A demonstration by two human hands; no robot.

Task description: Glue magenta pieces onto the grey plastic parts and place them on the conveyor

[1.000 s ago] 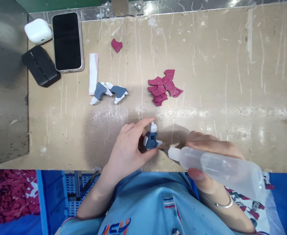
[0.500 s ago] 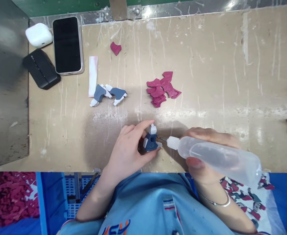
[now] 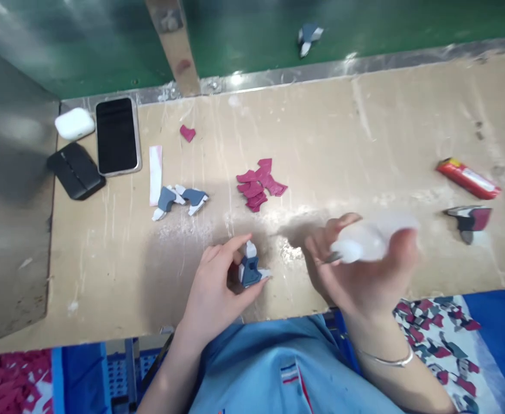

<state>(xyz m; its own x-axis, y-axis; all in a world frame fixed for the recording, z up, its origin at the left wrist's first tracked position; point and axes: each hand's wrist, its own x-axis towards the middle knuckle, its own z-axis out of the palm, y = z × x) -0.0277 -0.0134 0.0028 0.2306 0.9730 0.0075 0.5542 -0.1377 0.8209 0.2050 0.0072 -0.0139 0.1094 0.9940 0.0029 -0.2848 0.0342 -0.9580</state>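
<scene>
My left hand [image 3: 218, 282] pinches a small dark blue and white plastic part [image 3: 251, 271] between thumb and fingers, just above the table near its front edge. To the right, my right hand [image 3: 364, 276] is wrapped round a translucent squeeze bottle [image 3: 371, 238] with a white cap and thin metal tip. The bottle is raised, apart from the part and blurred by motion. Beyond my left hand lies a small pile of maroon pieces [image 3: 256, 187]. Two blue-grey and white parts [image 3: 179, 198] rest to its left, beside a pale strip [image 3: 155, 175].
A phone [image 3: 118, 137], a white case [image 3: 75, 123] and a black box [image 3: 76, 171] sit at the back left by a metal wall [image 3: 11, 190]. On the right lie a red lighter [image 3: 468, 178] and an assembled part [image 3: 470, 221]. Below the table are bins of maroon pieces [image 3: 15, 379] and mixed parts [image 3: 442, 345].
My right hand has drawn the bottle away from the blue and white part, to the right, and turned it. The view has tilted up, showing more of the right side and green back wall.
</scene>
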